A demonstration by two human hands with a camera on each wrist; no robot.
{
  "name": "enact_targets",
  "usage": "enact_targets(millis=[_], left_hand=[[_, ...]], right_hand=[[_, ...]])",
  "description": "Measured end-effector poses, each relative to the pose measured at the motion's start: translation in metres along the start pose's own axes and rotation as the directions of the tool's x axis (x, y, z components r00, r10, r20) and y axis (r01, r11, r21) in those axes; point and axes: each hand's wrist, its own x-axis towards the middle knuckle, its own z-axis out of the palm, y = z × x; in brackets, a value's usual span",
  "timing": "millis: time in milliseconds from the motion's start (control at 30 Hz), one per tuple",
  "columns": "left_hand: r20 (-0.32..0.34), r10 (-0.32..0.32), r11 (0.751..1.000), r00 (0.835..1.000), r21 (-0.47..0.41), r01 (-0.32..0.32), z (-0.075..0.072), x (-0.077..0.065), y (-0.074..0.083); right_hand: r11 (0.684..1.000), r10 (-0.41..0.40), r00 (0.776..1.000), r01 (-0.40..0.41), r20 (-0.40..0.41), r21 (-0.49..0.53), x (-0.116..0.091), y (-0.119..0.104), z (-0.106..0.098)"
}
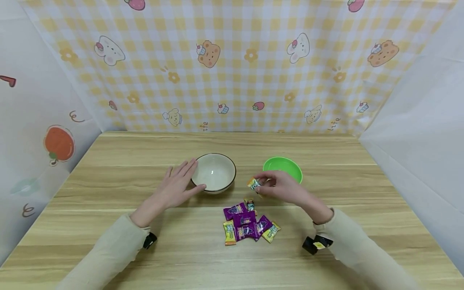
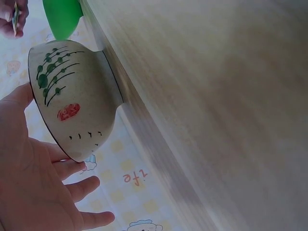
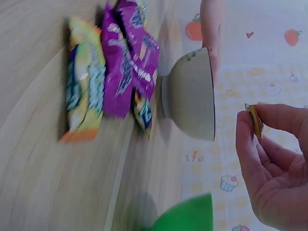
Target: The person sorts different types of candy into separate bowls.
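Observation:
A cream ceramic bowl point(image 1: 213, 173) with a dark rim stands on the table; the left wrist view shows leaves and a red mark on its outside. My left hand point(image 1: 178, 186) touches its left rim with fingers straight and spread. Between thumb and fingers, my right hand point(image 1: 280, 186) pinches a small yellow wrapped candy point(image 1: 255, 184), held above the table right of the bowl. Behind that hand sits a green bowl point(image 1: 286, 164), partly hidden. In front lies a pile of purple wrapped candies point(image 1: 244, 219) with several yellow ones, such as a yellow candy point(image 1: 229, 232) at its left.
The wooden table point(image 1: 108, 181) reaches back to a yellow checked cloth point(image 1: 232, 80). White sheets point(image 1: 424, 133) hang at both sides. A black wrist device point(image 1: 315, 244) is strapped near each sleeve.

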Motion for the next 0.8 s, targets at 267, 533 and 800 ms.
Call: enact_targets(millis=[267, 533, 800], left_hand=[[0.011, -0.007, 1.000, 1.000, -0.007, 0.007, -0.002, -0.001, 0.002], [0.007, -0.006, 1.000, 1.000, -0.017, 0.006, -0.001, 0.000, 0.001], [0.002, -0.004, 1.000, 1.000, -0.026, 0.005, -0.001, 0.000, 0.001]], right_hand=[[0.987, 0.068, 0.997, -0.063, -0.034, 0.148, 0.014, -0.029, 0.011], [0.966, 0.071, 0.995, -0.052, -0.066, 0.253, 0.042, -0.009, 0.026], [0.962, 0.111, 0.987, -0.076, -0.120, 0.264, 0.066, -0.008, 0.037]])
